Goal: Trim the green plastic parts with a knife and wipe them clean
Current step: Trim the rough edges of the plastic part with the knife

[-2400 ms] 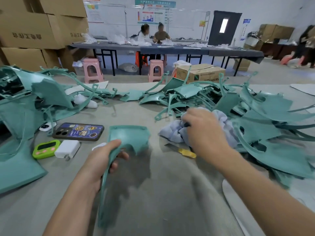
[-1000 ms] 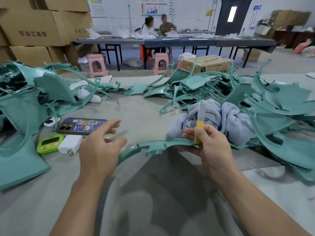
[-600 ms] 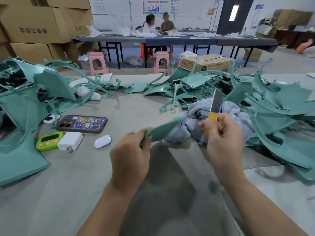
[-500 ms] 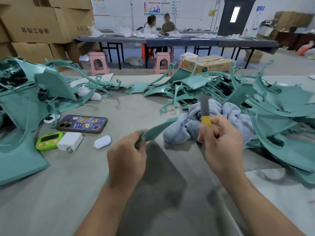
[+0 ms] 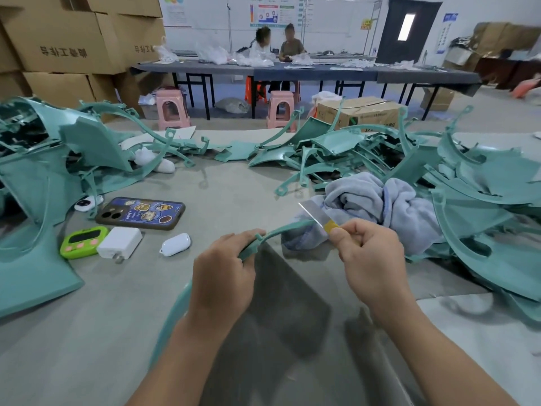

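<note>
In the head view, the left hand (image 5: 222, 276) grips a curved green part (image 5: 281, 228). Its fingers (image 5: 243, 235) are curled round the strip near a small tab. From those fingers the strip arcs up and right toward the right hand (image 5: 371, 259), and its other end drops down and left beside the left wrist, above the counter (image 5: 117, 317).

The right fingers (image 5: 360, 230) pinch the yellow grip of a knife (image 5: 314, 213) against the thumb. The bare blade slants up and left from them, and its lower edge meets the far tip of the strip. I cannot tell whether the blade is biting in or only touching.

Just behind the right fingers lies a crumpled pale blue cloth (image 5: 380, 206) on the counter, under the strip's tip. Beyond and to the right of it spreads a heap of parts (image 5: 483, 200). A second heap (image 5: 29, 186) sits well to the left of the left fingers.

Between that heap and the left fingers lie:
- a phone (image 5: 140, 213) in a picture case
- a green timer (image 5: 83, 241)
- a white charger (image 5: 120, 243) touching the timer
- a small white case (image 5: 175, 244), the nearest to the left fingers

Cardboard boxes (image 5: 67, 39) are stacked far behind on the left.
</note>
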`<action>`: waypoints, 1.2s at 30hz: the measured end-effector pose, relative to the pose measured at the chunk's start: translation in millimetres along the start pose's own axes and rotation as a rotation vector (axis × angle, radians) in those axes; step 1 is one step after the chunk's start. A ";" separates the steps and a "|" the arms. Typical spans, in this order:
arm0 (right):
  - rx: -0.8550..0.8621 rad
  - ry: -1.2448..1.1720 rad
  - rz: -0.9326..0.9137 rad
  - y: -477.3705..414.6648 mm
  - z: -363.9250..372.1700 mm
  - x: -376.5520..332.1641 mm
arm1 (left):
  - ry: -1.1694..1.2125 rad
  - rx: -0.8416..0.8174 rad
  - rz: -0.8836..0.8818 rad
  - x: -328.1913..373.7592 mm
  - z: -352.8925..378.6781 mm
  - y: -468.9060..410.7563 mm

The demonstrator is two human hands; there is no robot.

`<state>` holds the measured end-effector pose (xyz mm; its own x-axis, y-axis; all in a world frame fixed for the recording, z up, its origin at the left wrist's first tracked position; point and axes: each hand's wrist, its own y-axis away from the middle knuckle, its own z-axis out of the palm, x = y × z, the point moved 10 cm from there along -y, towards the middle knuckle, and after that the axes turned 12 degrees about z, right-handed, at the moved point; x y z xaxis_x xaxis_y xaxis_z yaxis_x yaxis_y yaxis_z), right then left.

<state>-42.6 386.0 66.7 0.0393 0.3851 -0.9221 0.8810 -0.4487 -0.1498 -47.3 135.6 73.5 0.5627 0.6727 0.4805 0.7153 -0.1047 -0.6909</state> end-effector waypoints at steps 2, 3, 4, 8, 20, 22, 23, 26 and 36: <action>0.063 0.023 0.052 -6.9 -11.4 6.1 | -0.011 -0.009 0.014 -2.0 0.3 0.7; 0.031 -0.028 0.045 -8.1 -11.3 6.0 | -0.013 -0.012 0.013 -3.2 0.4 0.6; -0.036 -0.103 0.024 -7.2 -7.6 3.3 | -0.014 -0.011 0.016 -3.4 0.1 0.4; -0.193 -0.114 -0.012 -1.6 11.0 -0.8 | -0.008 -0.018 0.024 -1.9 0.3 0.5; 0.000 0.116 0.061 -18.1 -8.9 12.1 | 0.012 0.027 0.016 -3.6 -5.3 0.0; -0.092 -0.103 0.051 -15.9 -6.5 10.9 | 0.004 0.048 0.011 -6.7 -7.1 -0.6; -0.173 -0.206 0.051 -12.9 0.4 8.1 | 0.010 0.059 0.014 -8.2 -7.7 -0.8; -0.230 -0.096 0.045 -10.6 13.3 8.8 | 0.004 0.050 0.035 -5.8 -7.6 -0.9; -0.208 -0.444 0.248 -6.9 4.7 14.9 | 0.745 0.072 -0.671 -61.5 28.1 16.8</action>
<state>-50.3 391.0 52.3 0.0949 -0.1094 -0.9895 0.9469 -0.2969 0.1237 -81.6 113.0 17.2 0.1858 -0.0556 0.9810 0.9668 0.1888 -0.1724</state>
